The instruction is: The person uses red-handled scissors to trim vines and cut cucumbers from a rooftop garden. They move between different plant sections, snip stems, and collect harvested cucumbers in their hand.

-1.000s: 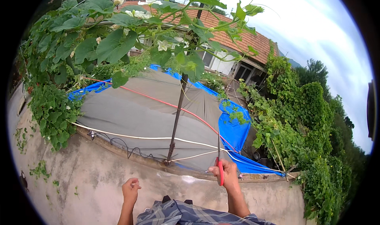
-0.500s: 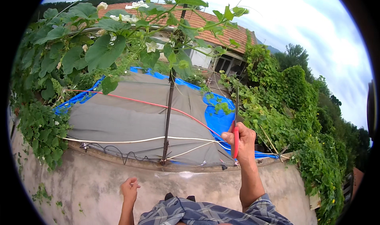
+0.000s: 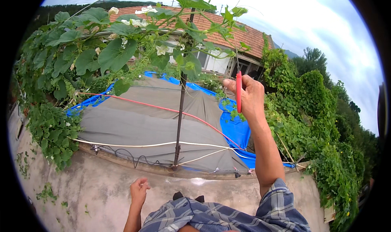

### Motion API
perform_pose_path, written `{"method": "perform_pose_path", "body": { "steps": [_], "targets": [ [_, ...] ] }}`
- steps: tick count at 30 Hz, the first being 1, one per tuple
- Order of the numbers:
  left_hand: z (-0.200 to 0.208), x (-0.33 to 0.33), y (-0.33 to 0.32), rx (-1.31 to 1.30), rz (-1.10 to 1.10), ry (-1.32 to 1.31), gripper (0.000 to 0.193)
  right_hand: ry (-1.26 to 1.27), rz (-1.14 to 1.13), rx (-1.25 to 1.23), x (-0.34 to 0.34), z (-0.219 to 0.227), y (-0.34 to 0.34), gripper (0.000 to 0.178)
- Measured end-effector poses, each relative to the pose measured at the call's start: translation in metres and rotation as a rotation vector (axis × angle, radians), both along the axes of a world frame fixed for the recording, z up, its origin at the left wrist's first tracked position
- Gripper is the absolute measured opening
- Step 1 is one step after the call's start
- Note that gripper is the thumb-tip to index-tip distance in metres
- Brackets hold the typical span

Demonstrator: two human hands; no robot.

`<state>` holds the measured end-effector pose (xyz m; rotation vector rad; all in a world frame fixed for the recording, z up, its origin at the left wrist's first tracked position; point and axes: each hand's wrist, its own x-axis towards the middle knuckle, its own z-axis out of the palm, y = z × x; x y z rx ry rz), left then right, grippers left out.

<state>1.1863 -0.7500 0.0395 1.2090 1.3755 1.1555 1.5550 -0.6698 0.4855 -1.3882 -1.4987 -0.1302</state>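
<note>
Red-handled scissors (image 3: 238, 95), clamped in the right hand (image 3: 251, 96), now raised from above the grey tarpaulin's (image 3: 134, 120) near right edge to right of the pole (image 3: 180, 124), apparently bringing them closer to the white-flowered gourd vine (image 3: 118, 54); left hand (image 3: 139, 191) near left, fingers loosely apart.

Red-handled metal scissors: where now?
Head view, right of centre: the red-handled metal scissors are in the bare right hand, blades pointing up toward the leafy green vine.

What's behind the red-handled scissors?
Past the upper part of the red-handled scissors, in the right hand: the tile-roofed house. Blue sheeting shows below them. Whatever scissors and hand directly cover can't be seen.
</note>
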Motion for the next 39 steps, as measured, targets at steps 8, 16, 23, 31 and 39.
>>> {"method": "perform_pose_path", "body": {
  "steps": [8, 16, 23, 31, 39],
  "targets": [
    [0.006, 0.004, -0.012, -0.040, 0.015, -0.022, 0.026, -0.012, -0.014, 0.051, -0.007, 0.014, 0.017, 0.060],
    [0.055, -0.004, 0.019, 0.115, -0.052, -0.035, 0.026, -0.020, -0.056, 0.027, -0.020, 0.025, 0.012, 0.060],
    [0.323, 0.013, 0.062, 0.845, -0.090, 0.064, 0.032, -0.037, -0.077, 0.024, -0.025, 0.016, 0.008, 0.055],
    [0.551, 0.094, 0.109, 1.497, -0.134, 0.240, 0.018, -0.102, -0.161, 0.035, -0.019, 0.029, -0.005, 0.058],
    [0.635, 0.169, 0.128, 1.474, -0.328, 0.556, 0.045, -0.100, -0.171, 0.010, -0.017, 0.033, -0.006, 0.056]
  ]
}}
